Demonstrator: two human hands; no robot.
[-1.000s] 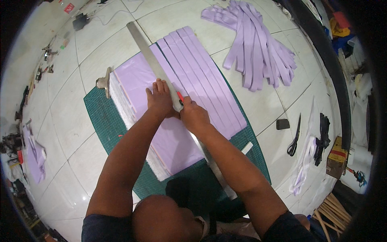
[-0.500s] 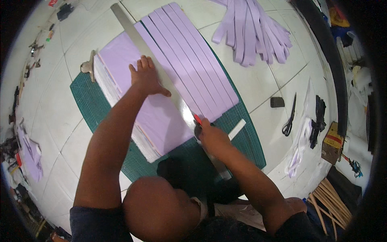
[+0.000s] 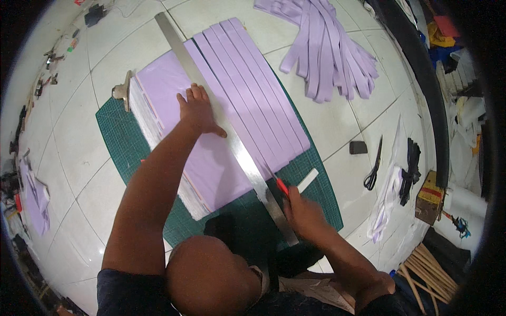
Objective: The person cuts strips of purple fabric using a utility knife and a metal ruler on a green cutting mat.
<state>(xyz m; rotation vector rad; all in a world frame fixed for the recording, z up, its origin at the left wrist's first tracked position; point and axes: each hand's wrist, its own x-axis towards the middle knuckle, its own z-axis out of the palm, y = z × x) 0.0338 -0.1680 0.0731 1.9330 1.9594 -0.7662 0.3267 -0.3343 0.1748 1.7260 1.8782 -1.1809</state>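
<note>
My left hand (image 3: 198, 111) lies with fingers spread on lilac fabric (image 3: 168, 84) and on the edge of a long metal ruler (image 3: 240, 151). The ruler slants across the fabric from far left to near right. In my right hand (image 3: 307, 215) is a red-handled utility knife (image 3: 282, 185), its thin blade reaching toward the near end of the fabric, just right of the ruler. Several parallel lilac strips (image 3: 258, 89) lie side by side right of the ruler. Everything rests on a green cutting mat (image 3: 118, 131). A metal bulldog clip (image 3: 122, 91) grips the fabric's far left corner.
A pile of lilac strips (image 3: 327, 52) lies on the tiled floor at the far right. Nearer are a dark block (image 3: 358, 147), black scissors (image 3: 373, 169) and a black bundle (image 3: 410, 171). A short white piece (image 3: 308, 179) is on the mat. Wooden sticks (image 3: 429, 274) lie at near right.
My right hand has drawn the knife away from the ruler, toward me and to the right. The left hand still presses in the same place. The whole view has shifted slightly.
</note>
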